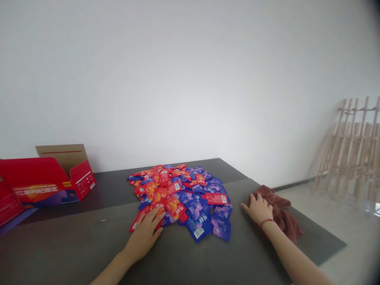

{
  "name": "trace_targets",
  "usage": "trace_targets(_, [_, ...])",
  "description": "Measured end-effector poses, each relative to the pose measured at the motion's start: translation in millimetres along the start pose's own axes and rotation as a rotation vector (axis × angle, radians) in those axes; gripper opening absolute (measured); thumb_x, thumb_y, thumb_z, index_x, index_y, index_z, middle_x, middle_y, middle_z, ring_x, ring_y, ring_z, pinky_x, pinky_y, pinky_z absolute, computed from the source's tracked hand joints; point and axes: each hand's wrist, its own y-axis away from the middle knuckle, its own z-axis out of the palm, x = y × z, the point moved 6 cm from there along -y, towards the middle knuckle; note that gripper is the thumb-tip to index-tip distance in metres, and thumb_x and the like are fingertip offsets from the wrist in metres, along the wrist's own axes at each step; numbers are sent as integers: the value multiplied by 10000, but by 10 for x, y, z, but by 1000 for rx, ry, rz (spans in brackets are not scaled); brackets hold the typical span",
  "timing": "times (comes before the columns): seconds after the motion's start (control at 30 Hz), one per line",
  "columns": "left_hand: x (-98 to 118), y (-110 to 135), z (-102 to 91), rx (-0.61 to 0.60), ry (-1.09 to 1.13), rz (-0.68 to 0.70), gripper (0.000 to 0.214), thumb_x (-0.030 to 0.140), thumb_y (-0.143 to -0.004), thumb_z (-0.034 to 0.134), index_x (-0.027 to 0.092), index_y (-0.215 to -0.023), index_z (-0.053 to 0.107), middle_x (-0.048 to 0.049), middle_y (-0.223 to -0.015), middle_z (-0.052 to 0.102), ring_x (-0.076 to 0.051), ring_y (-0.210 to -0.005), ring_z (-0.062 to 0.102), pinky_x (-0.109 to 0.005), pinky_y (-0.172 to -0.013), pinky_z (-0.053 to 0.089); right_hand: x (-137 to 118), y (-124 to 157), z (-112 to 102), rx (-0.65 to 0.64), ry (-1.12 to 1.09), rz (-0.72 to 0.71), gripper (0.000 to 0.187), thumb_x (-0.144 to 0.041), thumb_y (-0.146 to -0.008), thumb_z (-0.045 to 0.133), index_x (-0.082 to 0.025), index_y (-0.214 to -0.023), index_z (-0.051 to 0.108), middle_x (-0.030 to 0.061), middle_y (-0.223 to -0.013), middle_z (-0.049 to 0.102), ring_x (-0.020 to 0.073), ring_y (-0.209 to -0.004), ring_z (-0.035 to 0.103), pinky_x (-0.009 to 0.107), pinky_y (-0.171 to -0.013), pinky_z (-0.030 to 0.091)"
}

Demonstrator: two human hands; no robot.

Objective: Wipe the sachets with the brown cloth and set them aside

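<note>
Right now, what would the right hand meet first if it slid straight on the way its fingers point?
Probably the right edge of the packet pile: the right hand, resting on the brown cloth, points left across a strip of bare table.

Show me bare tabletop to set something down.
Bare: table between red box and left hand; also the near edge between both forearms. Crowded: the packet pile in the middle, and the right side, where the right hand rests on the brown cloth.
</note>
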Motion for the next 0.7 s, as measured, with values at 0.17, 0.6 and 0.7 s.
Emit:
trace_targets(0.17, [-10,56,20,61,-14,-86,548,143,-828,385,174,-1367,481,-106,-1385,511,-258,-1292,447,-460,-1089,351,267,-27,-1,4,1,3,622,-497,-875,455,-78,-1335,462,250,-1361,451,406,-1226,427,511,-906,347])
trace_targets(0.6, [-195,-164,-15,43,31,-145,450,103,-867,363,166,-1254,584,-116,-1229,636,-250,-1149,579,-421,-1003,436,-401,1064,-909,-61,-355,-572,208,-384,-852,518,-255,-947,649,93,-990,671,256,-898,612,363,-806,434])
trace_targets(0.7, [-70,-118,-146,54,23,-83,425,138,-903,360,211,-1259,581,-89,-1254,621,-244,-1175,555,-401,-1018,418,-899,1723,-1033,-97,-404,-831,177,-337,-795,595,-300,-961,645,38,-970,680,247,-898,611,349,-798,456])
